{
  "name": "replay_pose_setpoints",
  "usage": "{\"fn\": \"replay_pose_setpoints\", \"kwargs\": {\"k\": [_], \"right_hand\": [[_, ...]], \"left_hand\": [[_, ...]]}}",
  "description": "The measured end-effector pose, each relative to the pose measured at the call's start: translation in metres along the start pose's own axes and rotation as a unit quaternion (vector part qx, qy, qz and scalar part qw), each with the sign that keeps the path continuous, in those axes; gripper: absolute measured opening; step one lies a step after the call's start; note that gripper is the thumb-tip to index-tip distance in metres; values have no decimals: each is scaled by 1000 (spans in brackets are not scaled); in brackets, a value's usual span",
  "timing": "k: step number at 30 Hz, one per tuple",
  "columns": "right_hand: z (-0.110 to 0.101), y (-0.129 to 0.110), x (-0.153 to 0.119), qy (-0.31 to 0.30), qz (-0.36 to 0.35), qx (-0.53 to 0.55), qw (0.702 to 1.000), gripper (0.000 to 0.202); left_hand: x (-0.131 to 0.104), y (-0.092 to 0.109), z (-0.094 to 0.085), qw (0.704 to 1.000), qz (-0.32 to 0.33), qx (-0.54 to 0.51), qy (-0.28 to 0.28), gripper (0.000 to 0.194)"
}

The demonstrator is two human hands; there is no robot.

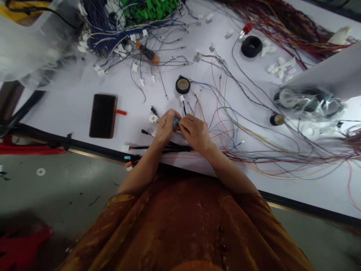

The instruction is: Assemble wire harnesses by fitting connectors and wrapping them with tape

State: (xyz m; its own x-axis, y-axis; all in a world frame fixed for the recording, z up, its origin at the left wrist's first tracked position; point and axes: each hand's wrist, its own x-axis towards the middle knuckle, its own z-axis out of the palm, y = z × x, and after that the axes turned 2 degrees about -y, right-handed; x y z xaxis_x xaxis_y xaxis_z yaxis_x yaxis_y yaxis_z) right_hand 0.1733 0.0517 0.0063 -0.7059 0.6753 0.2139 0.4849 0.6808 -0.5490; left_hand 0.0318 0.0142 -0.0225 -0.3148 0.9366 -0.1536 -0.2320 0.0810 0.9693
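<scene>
Left hand (166, 127) pinches blue plug (176, 122); right hand (196, 132) closed beside it, contents hidden | likely light, stiff | grip its sides

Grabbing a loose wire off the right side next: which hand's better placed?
Right, probably: the right hand is nearer the loose wires. The left hand is farther off and seems to hold the blue connector.

left hand (167, 126): fingers pinched | right hand (194, 131): fingers curled | forearms angled inward
</scene>
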Motion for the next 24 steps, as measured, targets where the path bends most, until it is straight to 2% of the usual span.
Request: {"fn": "replay_pose_setpoints", "kwargs": {"k": [6, 11, 15, 17, 20, 24], "right_hand": [[5, 5, 1, 19, 33, 68, 997, 14], [9, 6, 1, 28, 31, 104, 994, 20], [13, 11, -2, 37, 42, 140, 989, 19], [14, 12, -7, 24, 38, 132, 990, 19], [17, 11, -17, -29, 39, 61, 997, 29], [24, 12, -27, -73, 62, 11, 995, 34]], "left_hand": [[0, 0, 2, 1000, -1, 1, 26, 61], [-1, -1, 4, 1000, -8, -4, 19, 59], [1, 4, 5, 997, -41, -61, 21, 51], [4, 9, 5, 992, -53, -105, 39, 46], [10, 14, 5, 982, -73, -161, 69, 41], [14, 13, 5, 973, -96, -187, 91, 44]]}}
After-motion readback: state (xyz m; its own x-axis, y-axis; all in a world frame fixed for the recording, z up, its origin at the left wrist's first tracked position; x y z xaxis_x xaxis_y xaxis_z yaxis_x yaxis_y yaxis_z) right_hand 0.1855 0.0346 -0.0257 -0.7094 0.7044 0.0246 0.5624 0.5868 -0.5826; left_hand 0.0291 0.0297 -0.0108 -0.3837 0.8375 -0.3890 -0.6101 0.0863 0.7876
